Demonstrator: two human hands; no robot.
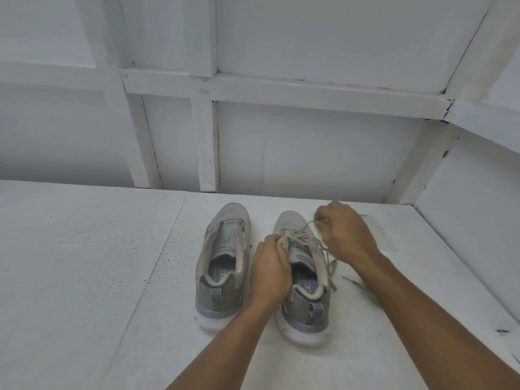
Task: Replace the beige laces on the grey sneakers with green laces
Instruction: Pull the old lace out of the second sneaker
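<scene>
Laces look soft, limp; our right grip seemingly pinches a strand, left grip holds the right sneaker by its tongue.

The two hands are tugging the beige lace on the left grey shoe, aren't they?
Not the left one: the head view shows the left hand and right hand tugging the beige fabric lace on the grey mesh sneaker on the right.

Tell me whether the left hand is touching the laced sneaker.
Touching. The head view shows the left hand with its fingers curled around the tongue of the laced sneaker.
</scene>
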